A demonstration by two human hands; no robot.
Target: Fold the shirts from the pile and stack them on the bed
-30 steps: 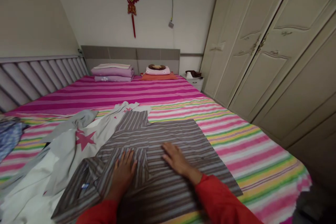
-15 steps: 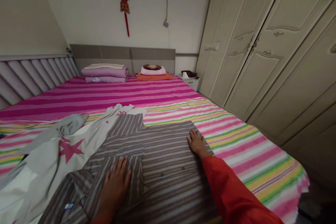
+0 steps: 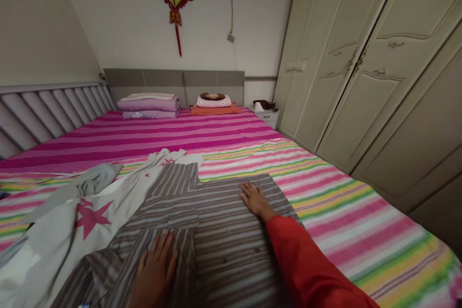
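A grey and brown striped shirt (image 3: 220,221) lies spread flat on the bed with the striped sheet (image 3: 325,211). My left hand (image 3: 155,272) rests flat on a folded part of the shirt near me, fingers stretched out. My right hand (image 3: 253,198), at the end of a red sleeve, lies flat on the shirt's far part near its upper edge, fingers apart. Neither hand holds anything. To the left, partly under the shirt, lies a pale grey garment with pink stars (image 3: 86,214).
Folded purple bedding (image 3: 148,105) and a small pillow on an orange cushion (image 3: 213,103) sit at the grey headboard. A white nightstand (image 3: 267,114) stands beside the bed. Tall cream wardrobe doors (image 3: 375,82) line the right side. A padded wall panel (image 3: 43,113) runs along the left.
My right hand slid from the shirt's middle out to its far right corner, then a little back to the left along the far edge. My left hand stayed pressed on the shirt.
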